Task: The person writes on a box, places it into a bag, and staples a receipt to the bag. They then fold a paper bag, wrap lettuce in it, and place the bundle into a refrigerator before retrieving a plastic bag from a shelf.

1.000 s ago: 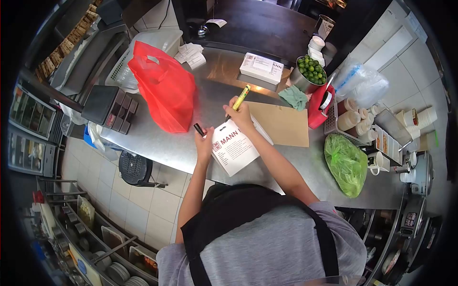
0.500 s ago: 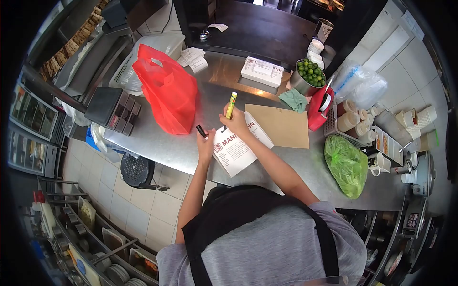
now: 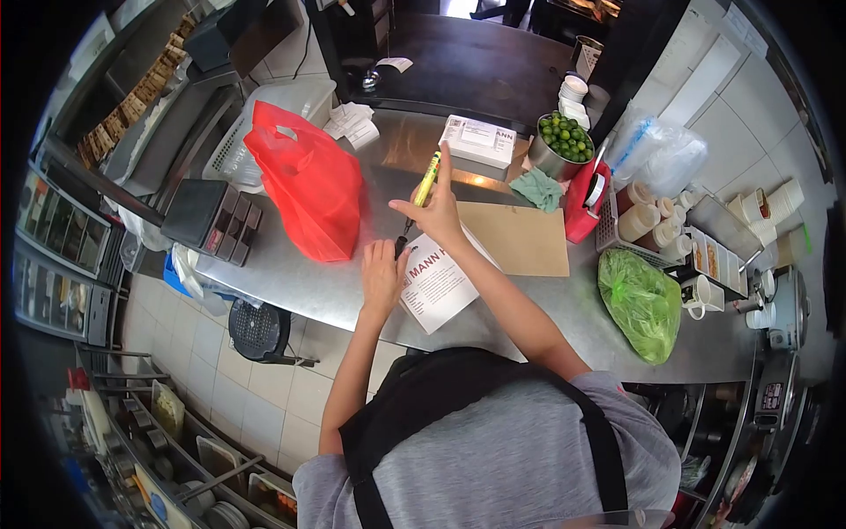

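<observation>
Head: right hand point(image 3: 441, 214), index extended, gripped marker point(image 3: 426, 180); half-closed left hand point(image 3: 382, 280) pinched cap point(image 3: 401, 243); tip point(image 3: 407, 231) between hands needed straight alignment.

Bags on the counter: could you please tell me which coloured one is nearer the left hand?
The red bag, standing beside the left hand; the green bag sits farther off, on the counter's right side.
</observation>
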The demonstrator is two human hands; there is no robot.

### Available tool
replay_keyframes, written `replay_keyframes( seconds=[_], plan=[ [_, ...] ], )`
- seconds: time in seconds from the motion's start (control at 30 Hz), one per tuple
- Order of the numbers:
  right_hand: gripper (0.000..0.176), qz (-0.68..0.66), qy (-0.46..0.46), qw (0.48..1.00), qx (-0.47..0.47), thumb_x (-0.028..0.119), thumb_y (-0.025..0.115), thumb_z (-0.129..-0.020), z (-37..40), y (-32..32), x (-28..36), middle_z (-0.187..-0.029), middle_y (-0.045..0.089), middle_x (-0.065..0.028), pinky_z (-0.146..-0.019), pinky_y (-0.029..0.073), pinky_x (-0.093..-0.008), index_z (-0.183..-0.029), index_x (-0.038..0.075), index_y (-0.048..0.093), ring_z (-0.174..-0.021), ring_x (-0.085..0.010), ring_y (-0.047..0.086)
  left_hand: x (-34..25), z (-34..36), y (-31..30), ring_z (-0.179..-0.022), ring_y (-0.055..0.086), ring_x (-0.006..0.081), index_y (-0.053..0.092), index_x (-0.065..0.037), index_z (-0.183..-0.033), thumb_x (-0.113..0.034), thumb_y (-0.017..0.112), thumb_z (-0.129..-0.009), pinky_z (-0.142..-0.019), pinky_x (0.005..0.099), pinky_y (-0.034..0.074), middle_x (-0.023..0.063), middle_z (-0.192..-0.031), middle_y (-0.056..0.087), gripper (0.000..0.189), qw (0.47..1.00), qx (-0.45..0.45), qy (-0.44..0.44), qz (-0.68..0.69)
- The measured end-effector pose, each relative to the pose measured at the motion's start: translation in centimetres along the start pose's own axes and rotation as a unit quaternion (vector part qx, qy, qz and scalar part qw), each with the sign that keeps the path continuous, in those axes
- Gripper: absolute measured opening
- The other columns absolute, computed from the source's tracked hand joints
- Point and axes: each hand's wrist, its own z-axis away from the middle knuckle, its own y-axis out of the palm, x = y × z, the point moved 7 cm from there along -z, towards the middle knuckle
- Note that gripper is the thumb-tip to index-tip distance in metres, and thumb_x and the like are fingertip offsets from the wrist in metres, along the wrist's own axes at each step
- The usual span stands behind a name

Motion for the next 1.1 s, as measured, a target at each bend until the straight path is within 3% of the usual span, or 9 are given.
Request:
replay_keyframes(
  seconds=[0.23, 0.37, 0.5, 0.63, 0.77, 0.87, 0.97, 1.03, 1.1],
  plan=[
    [0.062, -0.005, -0.043, 0.998, -0.041, 0.007, 0.073, -0.075, -0.1, -0.6, -0.7, -0.071, 0.053, -0.001, -0.05, 0.041, -0.0188, -0.124, 0.01, 0.034, -0.057, -0.0041, 0.05, -1.4, -0.2, -0.4, -0.082, 0.049, 0.0315, 0.052, -0.001, -0.078, -0.025, 0.056, -0.086, -0.071, 0.0419, 0.038, 0.0146, -0.079, 0.054, 0.025, 1.0, 0.007, -0.006, 0.012],
    [0.04, -0.014, -0.013, 0.997, -0.069, 0.013, 0.064, -0.084, 0.8, -1.1, -0.8, -0.073, 0.054, -0.0008, -0.048, 0.039, -0.0181, -0.115, 0.009, 0.039, -0.057, -0.0039, 0.049, -2.8, -0.7, -1.6, -0.072, 0.051, 0.029, 0.053, -0.004, -0.071, -0.025, 0.059, -0.084, -0.066, 0.0406, 0.038, 0.0124, -0.067, 0.055, 0.025, 0.999, 0.036, -0.028, 0.009],
    [0.041, -0.072, -0.035, 0.986, -0.147, 0.008, 0.056, -0.087, 2.7, -1.5, 0.3, -0.065, 0.044, 0.0023, -0.044, 0.034, -0.0195, -0.12, 0.011, 0.032, -0.052, -0.0047, 0.042, -6.7, -1.1, -2.7, -0.066, 0.052, 0.028, 0.053, -0.004, -0.067, -0.023, 0.06, -0.083, -0.063, 0.0399, 0.038, 0.0117, -0.06, 0.053, 0.026, 0.997, -0.014, 0.074, -0.033],
    [0.05, -0.05, -0.001, 0.988, -0.146, 0.007, 0.056, -0.086, 4.2, -3.6, -0.1, -0.1, 0.051, -0.0118, -0.059, 0.04, -0.0255, -0.125, 0.009, 0.026, -0.075, -0.0144, 0.053, -7.4, -1.0, -1.2, -0.065, 0.051, 0.0293, 0.054, -0.002, -0.067, -0.023, 0.059, -0.083, -0.061, 0.0404, 0.037, 0.0126, -0.062, 0.052, 0.027, 0.994, 0.003, 0.111, -0.022],
    [0.049, -0.231, 0.124, 0.965, -0.021, 0.007, 0.051, -0.09, 4.7, -7.4, -0.8, -0.067, 0.054, -0.0052, -0.039, 0.034, -0.0216, -0.127, 0.019, 0.02, -0.047, -0.0076, 0.046, -8.6, -3.2, -2.3, -0.069, 0.054, 0.0275, 0.055, -0.003, -0.082, -0.025, 0.06, -0.084, -0.064, 0.0397, 0.04, 0.0106, -0.069, 0.057, 0.023, 0.994, 0.074, 0.076, 0.012],
    [0.042, -0.119, 0.039, 0.967, -0.221, 0.003, 0.042, -0.091, 2.0, -17.7, 0.5, -0.079, 0.054, -0.007, -0.041, 0.039, -0.0212, -0.125, 0.015, 0.021, -0.051, -0.0099, 0.049, -7.8, -3.9, -4.2, -0.078, 0.057, 0.0288, 0.052, -0.004, -0.102, -0.026, 0.059, -0.085, -0.069, 0.0399, 0.042, 0.0128, -0.084, 0.06, 0.029, 0.996, 0.065, 0.039, 0.04],
    [0.038, 0.205, -0.145, 0.867, -0.431, 0.005, 0.042, -0.09, -0.5, -30.8, 2.4, -0.094, 0.055, -0.0205, -0.074, 0.045, -0.0399, -0.126, 0.005, 0.032, -0.081, -0.0306, 0.059, -5.0, -2.2, -5.6, -0.085, 0.057, 0.0299, 0.049, -0.001, -0.112, -0.022, 0.058, -0.086, -0.073, 0.0389, 0.044, 0.0169, -0.097, 0.058, 0.035, 0.996, 0.054, -0.009, 0.073],
    [0.041, 0.358, -0.142, 0.808, -0.445, 0.005, 0.042, -0.089, -1.7, -34.6, 3.2, -0.116, 0.05, -0.0281, -0.081, 0.042, -0.0445, -0.129, 0.006, 0.032, -0.101, -0.043, 0.052, -3.2, -0.2, -5.8, -0.084, 0.057, 0.0297, 0.046, 0.0, -0.115, -0.021, 0.058, -0.086, -0.074, 0.0388, 0.045, 0.0184, -0.101, 0.056, 0.038, 0.992, 0.065, -0.043, 0.099],
    [0.043, 0.425, -0.128, 0.796, -0.412, 0.003, 0.042, -0.087, -3.1, -37.0, 1.3, -0.116, 0.05, -0.027, -0.084, 0.041, -0.0458, -0.129, 0.007, 0.033, -0.102, -0.0427, 0.051, -0.8, 2.0, -5.2, -0.086, 0.057, 0.0287, 0.042, 0.0, -0.12, -0.021, 0.058, -0.086, -0.075, 0.0382, 0.045, 0.0191, -0.106, 0.054, 0.043, 0.985, 0.08, -0.084, 0.127]
  ],
)
